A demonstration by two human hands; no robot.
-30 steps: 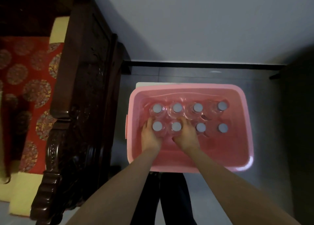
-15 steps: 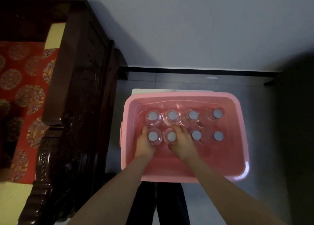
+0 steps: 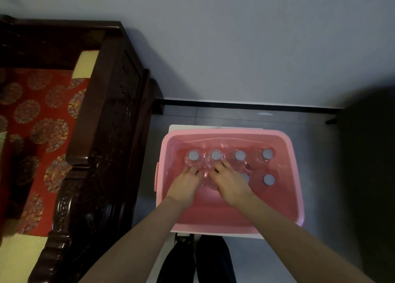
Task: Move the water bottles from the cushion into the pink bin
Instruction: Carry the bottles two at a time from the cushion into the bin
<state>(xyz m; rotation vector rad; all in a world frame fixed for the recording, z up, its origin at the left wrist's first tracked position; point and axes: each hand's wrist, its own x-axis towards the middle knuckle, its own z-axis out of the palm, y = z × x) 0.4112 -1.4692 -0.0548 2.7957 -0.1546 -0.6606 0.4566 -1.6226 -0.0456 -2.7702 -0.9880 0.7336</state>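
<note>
We have both hands down inside the pink bin [image 3: 296, 175]: the left hand [image 3: 184, 185] and right hand [image 3: 229, 184] rest side by side over the two near-left water bottles, hiding their caps. Whether the fingers are clamped on them we cannot tell. The other water bottles [image 3: 239, 155] stand upright in tidy rows, caps up, likely packed close to save room. No bottles show on the red cushion [image 3: 38, 120] in the visible part.

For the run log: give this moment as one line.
left hand: over front-row bottles | right hand: same | pink bin: upright bottles | grip: unclear
</note>
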